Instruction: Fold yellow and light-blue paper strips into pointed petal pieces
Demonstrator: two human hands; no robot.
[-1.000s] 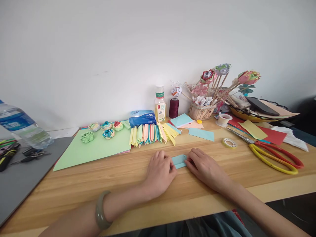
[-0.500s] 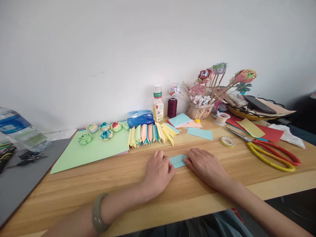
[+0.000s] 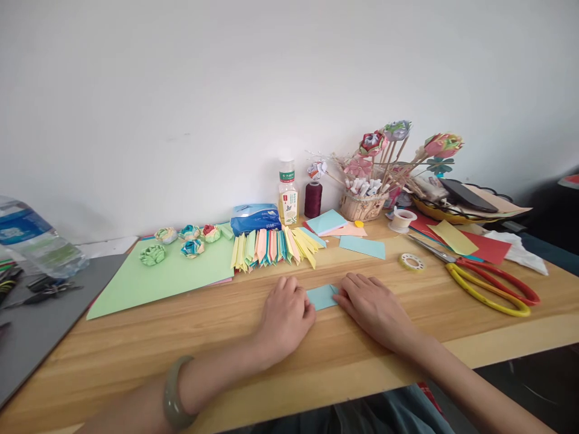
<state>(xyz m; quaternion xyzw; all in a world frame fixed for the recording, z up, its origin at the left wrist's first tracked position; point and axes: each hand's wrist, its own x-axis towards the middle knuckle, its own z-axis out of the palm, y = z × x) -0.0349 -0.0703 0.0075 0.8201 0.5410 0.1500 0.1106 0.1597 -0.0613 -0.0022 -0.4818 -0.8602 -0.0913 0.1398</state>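
Observation:
A small light-blue strip of paper lies on the wooden table between my two hands. My left hand closes its curled fingers on the strip's left end. At the opposite end, my right hand pinches the paper, near a slanted crease or folded corner. Both hands rest on the table. Their palms hide the ends of the strip. Behind them lies a row of folded paper pieces in yellow, green, pink and blue, and another light-blue paper rectangle is flat on the table.
Scissors with red and yellow handles and a tape roll lie right. Paper flowers sit on a green sheet at left. A drink bottle, thread spool and basket stand behind.
The view has shifted slightly. The crease line that ran along the blue strip's length no longer shows; its face looks flat. Both hands keep their hold at the ends.

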